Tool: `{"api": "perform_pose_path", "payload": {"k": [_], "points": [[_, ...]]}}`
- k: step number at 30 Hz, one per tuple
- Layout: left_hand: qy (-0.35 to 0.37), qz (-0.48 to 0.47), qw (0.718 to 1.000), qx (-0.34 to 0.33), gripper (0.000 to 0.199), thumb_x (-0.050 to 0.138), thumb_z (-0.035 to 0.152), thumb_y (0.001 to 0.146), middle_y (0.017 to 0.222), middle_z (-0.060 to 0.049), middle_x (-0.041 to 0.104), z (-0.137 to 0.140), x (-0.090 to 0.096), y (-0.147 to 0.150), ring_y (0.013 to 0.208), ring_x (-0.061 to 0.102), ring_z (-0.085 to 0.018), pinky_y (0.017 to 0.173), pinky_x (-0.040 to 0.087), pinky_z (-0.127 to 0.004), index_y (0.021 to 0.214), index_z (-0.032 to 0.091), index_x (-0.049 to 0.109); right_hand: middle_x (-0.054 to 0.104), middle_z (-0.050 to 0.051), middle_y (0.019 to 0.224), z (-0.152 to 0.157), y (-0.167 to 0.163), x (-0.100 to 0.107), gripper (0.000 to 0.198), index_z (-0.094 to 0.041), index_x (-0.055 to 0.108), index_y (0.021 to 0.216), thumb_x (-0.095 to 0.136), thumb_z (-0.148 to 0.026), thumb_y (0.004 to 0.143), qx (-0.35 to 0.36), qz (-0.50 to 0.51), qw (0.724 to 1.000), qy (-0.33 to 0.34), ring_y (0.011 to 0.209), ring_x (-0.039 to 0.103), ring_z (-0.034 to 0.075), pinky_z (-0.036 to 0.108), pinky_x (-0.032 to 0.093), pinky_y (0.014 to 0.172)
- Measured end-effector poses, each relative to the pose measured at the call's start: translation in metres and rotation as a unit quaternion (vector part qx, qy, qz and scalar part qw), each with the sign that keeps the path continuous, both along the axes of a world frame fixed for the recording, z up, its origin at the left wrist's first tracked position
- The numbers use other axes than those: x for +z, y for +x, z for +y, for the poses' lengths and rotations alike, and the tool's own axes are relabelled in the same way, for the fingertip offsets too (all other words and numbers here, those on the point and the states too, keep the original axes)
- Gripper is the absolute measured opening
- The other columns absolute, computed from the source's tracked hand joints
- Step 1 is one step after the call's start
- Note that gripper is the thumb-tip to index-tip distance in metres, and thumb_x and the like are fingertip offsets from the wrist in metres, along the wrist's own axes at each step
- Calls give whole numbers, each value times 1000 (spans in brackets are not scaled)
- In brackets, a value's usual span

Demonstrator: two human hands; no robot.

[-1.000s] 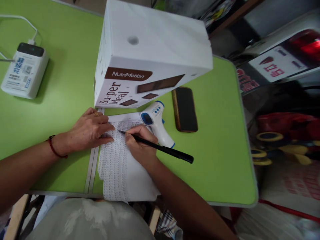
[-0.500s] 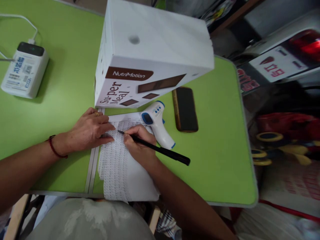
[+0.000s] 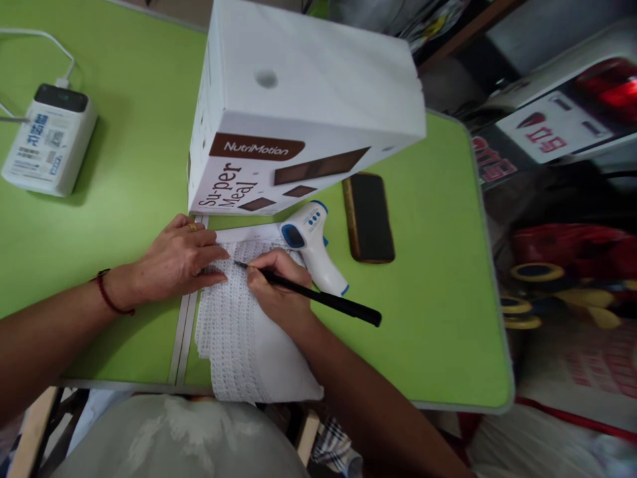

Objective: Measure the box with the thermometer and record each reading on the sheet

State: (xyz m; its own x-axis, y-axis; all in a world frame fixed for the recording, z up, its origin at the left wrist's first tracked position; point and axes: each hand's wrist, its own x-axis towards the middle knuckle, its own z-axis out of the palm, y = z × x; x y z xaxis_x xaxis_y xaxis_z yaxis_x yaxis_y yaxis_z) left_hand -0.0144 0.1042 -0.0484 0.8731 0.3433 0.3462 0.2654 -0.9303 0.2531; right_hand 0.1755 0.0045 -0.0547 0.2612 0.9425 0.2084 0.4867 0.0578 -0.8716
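Observation:
My right hand [image 3: 279,285] grips a black pen [image 3: 338,303], its tip touching or just above a sheet of paper [image 3: 233,358] covered in dense rows of handwriting. My left hand [image 3: 182,259] lies at the paper's left edge, thumb and fingers apart, fingertips on the sheet. The right part of the paper is blank and its lower end hangs over the table's near edge. Just beyond my right hand, a white and blue infrared thermometer [image 3: 313,245] rests by the top of the paper. My right hand covers some of the writing.
A large white box [image 3: 318,79] stands behind the paper. Right of the thermometer lies a dark phone [image 3: 369,218] in a brown case. A white power bank [image 3: 50,143] with cables sits at the left on the green table [image 3: 438,318]. Bags and clutter fill the far right.
The pen's rear end has swung slightly right and its tip has barely moved. The paper's lower part has shifted a little to the right. My left hand stays put.

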Motion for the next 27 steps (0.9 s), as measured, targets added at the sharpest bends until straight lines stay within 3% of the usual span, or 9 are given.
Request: {"api": "perform_pose_path", "payload": {"k": [27], "points": [[-21,18,1000,0,25,66,40,96,88,-4,72,1,2,-2,81,64,-19,82,39,-36,102,16,72,56,-8,50,-1,-1,4,7,-25,56,65,58,-21,71,-35,-8,999,-24,45,51,10,23,43,45]]}}
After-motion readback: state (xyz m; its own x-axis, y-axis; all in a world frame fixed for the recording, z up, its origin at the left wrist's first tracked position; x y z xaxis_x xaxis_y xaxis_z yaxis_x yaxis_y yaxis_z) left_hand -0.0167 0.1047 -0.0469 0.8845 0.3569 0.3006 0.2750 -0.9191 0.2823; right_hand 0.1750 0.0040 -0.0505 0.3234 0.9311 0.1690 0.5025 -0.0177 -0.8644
